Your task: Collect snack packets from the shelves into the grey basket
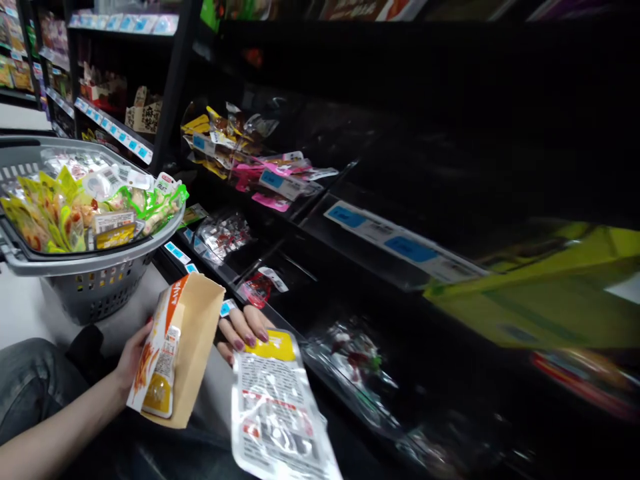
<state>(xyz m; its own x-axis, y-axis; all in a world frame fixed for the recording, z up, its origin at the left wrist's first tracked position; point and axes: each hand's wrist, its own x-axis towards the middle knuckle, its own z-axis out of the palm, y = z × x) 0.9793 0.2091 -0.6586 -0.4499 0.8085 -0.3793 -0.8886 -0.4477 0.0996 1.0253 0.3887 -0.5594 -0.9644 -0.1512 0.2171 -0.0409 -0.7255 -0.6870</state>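
Note:
My left hand [134, 357] is closed around the side of an open cardboard display box [199, 353], white and orange outside and bare brown inside. A snack packet [161, 373] with a printed label and a yellow end sits upright against the box's front. To the right, my right hand [245, 330] grips the yellow top of a silver snack packet [275, 407], its printed side facing me. Fingertips with dark pink nails show over the packet's edge; the rest of that hand is mostly hidden.
A grey shopping basket [95, 267] full of bagged snacks stands at the left. Dark shelves [170, 87] with price strips [400, 243] run along the right. Pink packs [273, 177], clear-wrapped packs [357, 367] and a blurred yellow-green box [540, 293] lie on them.

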